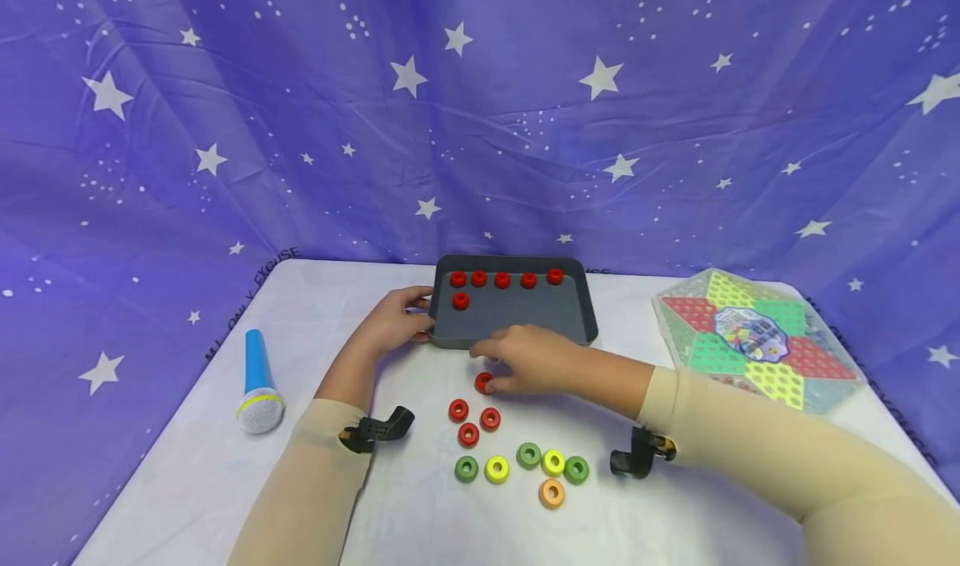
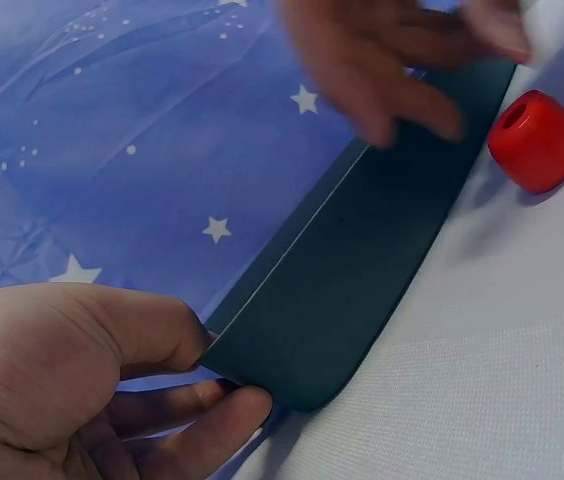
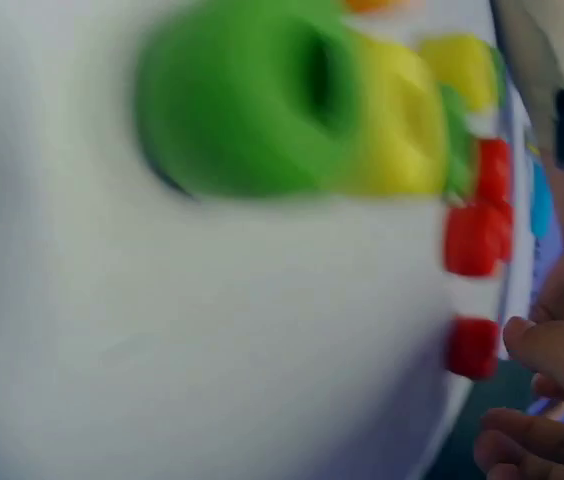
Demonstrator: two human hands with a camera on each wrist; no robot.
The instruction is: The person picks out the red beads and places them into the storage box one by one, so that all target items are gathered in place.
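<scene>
My left hand (image 1: 397, 320) holds the left edge of a dark grey tray (image 1: 517, 322), thumb and fingers pinching its corner in the left wrist view. Inside the tray, several red ring beads (image 1: 502, 280) form a row along the back, with another red bead (image 1: 461, 301) in front at the left. My right hand (image 1: 534, 359) is over the tray's front edge, thumb and fingers apart. Its thumb tip overlaps a red bead (image 1: 481, 382) on the table in the head view. In the right wrist view, a gap shows between thumb (image 3: 552, 350) and fingers.
Three more red beads (image 1: 468, 435) lie on the white table, then green (image 1: 467, 468), yellow (image 1: 497, 469) and orange (image 1: 552, 493) beads nearer. A blue toy microphone (image 1: 258, 383) lies at left, a star-patterned board game box (image 1: 750, 333) at right. A purple curtain (image 1: 480, 132) hangs behind.
</scene>
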